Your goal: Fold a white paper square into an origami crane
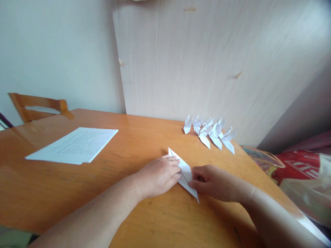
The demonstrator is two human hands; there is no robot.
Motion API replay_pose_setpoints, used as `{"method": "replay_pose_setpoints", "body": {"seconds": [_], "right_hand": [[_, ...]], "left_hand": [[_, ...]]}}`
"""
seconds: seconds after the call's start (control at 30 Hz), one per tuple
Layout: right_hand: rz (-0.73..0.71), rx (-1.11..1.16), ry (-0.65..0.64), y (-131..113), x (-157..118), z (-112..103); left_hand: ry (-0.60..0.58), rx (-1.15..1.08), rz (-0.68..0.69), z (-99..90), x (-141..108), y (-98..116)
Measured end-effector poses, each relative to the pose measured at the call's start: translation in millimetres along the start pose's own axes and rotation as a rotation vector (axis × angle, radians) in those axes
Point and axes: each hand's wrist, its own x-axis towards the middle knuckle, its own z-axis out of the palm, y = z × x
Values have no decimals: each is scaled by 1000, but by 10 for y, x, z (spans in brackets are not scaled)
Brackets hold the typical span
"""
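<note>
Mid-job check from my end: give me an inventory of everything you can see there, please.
Folded paper: 1, white, on the table between the hands
Paper figures: at least six, white, far right of the table
Printed sheets: one stack, white, left on the table
Table: 1, orange-brown, centre
Chair: 1, orange-brown, far left
Panel: 1, pale, behind the table
Wall: 1, pale, left
Bag-like item: 1, red, right, blurred
Left hand: 1, bare, on the folded paper
Right hand: 1, bare, at its right edge
</note>
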Motion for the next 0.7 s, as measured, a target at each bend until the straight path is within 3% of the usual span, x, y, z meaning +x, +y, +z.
{"method": "replay_pose_setpoints", "body": {"seconds": [0.17,0.5,0.7], "right_hand": [[-32,76,-43,35,-1,-7],[-77,260,-77,-6,-84,-142],[-133,223,-123,-18,-92,-127]], "left_hand": [[12,-110,-28,88,13,-11],[-12,-114,-30,99,11,-37],[-29,-113,-21,95,13,-49]]}}
